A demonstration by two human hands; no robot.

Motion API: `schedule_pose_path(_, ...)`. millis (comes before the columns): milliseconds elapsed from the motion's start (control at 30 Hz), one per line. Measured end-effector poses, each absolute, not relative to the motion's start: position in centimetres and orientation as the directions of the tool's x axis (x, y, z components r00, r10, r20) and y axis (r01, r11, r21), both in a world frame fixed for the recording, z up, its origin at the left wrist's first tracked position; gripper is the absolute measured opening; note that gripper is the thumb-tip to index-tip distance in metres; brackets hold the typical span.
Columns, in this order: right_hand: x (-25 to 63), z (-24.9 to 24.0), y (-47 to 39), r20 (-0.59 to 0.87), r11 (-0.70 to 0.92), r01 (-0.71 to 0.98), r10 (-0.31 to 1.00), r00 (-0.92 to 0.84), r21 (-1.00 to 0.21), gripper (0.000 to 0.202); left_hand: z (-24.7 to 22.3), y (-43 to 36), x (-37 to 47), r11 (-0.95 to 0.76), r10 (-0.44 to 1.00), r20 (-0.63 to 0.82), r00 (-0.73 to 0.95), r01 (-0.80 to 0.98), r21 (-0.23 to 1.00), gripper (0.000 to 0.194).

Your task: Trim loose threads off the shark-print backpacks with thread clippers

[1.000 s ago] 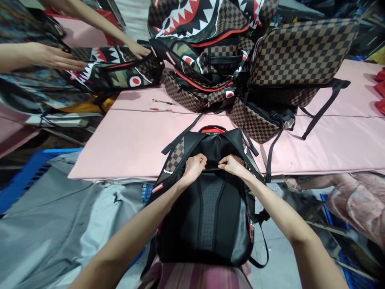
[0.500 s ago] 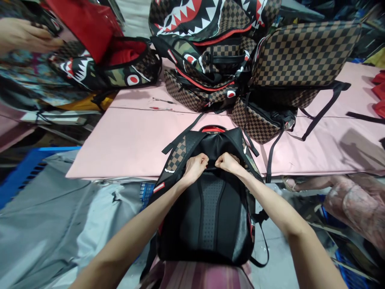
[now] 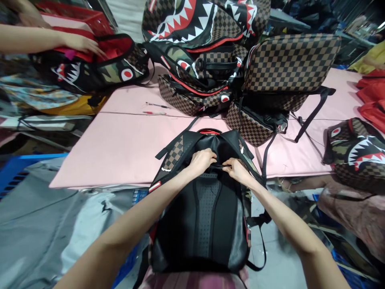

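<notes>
A black backpack point(image 3: 207, 224) with checkered sides rests on my lap, its back panel facing up and its top leaning on the pink table edge. My left hand point(image 3: 203, 159) bends its fingers onto the black fabric near the top of the back panel. Just to its right, my right hand point(image 3: 236, 168) pinches the dark edge of an opening between thumb and fingers. Both hands are close together but apart. The inside of the opening is too dark to make out.
On the pink table point(image 3: 114, 148) lie two pens point(image 3: 155, 113), stacked shark-print bags point(image 3: 192, 24) and a checkered bag point(image 3: 291, 64). At the upper left, another person's hand point(image 3: 84, 44) reaches into a bag with red lining. A shark-print bag point(image 3: 361, 152) sits at the right edge.
My hands have gone from closed fists to pinching fingers at the opening. The other person's hand has moved onto the red-lined bag, whose red flap is lowered. A shark-print bag has appeared at the right.
</notes>
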State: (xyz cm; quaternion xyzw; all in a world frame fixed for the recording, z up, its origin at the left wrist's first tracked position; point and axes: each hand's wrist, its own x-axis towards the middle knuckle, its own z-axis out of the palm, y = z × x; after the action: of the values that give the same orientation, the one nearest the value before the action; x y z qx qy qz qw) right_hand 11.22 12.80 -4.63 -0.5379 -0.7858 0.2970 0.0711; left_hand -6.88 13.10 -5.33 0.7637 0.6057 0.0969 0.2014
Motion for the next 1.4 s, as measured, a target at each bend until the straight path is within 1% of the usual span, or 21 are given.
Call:
schedule_pose_path(67,11.2,-4.9,12.9,-0.206,0.262,0.803,0.881,-0.425,-0.536,0.02,-5.6,14.0,-5.7,-0.187,0.958,-0.139,0.252,0.912,0.364,0.017)
schedule_pose_path(167,11.3,-5.4,13.2,-0.206,0.297,0.803,0.867,-0.454,-0.517,0.02,-6.1,14.7,-4.8,-0.184,0.952,-0.181,0.248,0.932,0.312,0.019)
schedule_pose_path(300,11.3,-5.9,13.5,-0.207,0.341,0.81,0.852,-0.48,-0.477,0.02,-6.7,15.4,-4.4,-0.198,0.94,-0.22,0.262,0.941,0.275,0.015)
schedule_pose_path(433,11.4,-6.3,13.9,-0.204,0.379,0.805,0.836,-0.509,-0.456,0.018,-7.1,15.3,-4.4,-0.219,0.936,-0.208,0.285,0.932,0.29,0.017)
schedule_pose_path(500,11.7,-6.6,14.1,-0.192,0.362,0.79,0.841,-0.506,-0.494,0.019,-7.3,14.7,-4.8,-0.218,0.941,-0.185,0.284,0.925,0.312,0.018)
schedule_pose_path(600,12.3,-6.9,14.7,-0.161,0.289,0.755,0.873,-0.461,-0.589,0.023,-7.9,13.5,-5.7,-0.193,0.955,-0.147,0.257,0.917,0.349,0.019)
schedule_pose_path(667,12.6,-7.0,15.0,-0.12,0.278,0.741,0.893,-0.434,-0.611,0.024,-8.3,12.7,-6.2,-0.168,0.965,-0.13,0.227,0.918,0.358,0.018)
schedule_pose_path(767,13.0,-6.9,15.1,-0.05,0.317,0.755,0.907,-0.419,-0.574,0.024,-8.5,12.3,-6.3,-0.138,0.973,-0.124,0.192,0.927,0.349,0.02)
schedule_pose_path(833,13.1,-6.9,15.1,-0.038,0.316,0.777,0.916,-0.399,-0.544,0.023,-8.2,12.6,-5.9,-0.135,0.973,-0.133,0.19,0.932,0.337,0.022)
schedule_pose_path(1033,13.1,-7.3,14.8,-0.115,0.259,0.817,0.924,-0.365,-0.515,0.02,-7.5,15.0,-4.0,-0.187,0.938,-0.242,0.248,0.95,0.25,0.022)
schedule_pose_path(1200,13.4,-7.8,14.8,-0.13,0.261,0.807,0.916,-0.381,-0.529,0.024,-8.1,15.8,-3.6,-0.236,0.918,-0.268,0.291,0.947,0.217,0.025)
schedule_pose_path(1333,13.6,-8.0,15.4,-0.086,0.263,0.764,0.92,-0.383,-0.589,0.026,-8.1,15.3,-4.7,-0.286,0.907,-0.238,0.348,0.923,0.258,0.023)
schedule_pose_path(1400,13.6,-7.9,15.7,-0.064,0.263,0.744,0.923,-0.379,-0.614,0.026,-8.0,14.9,-5.4,-0.286,0.91,-0.22,0.35,0.918,0.277,0.021)
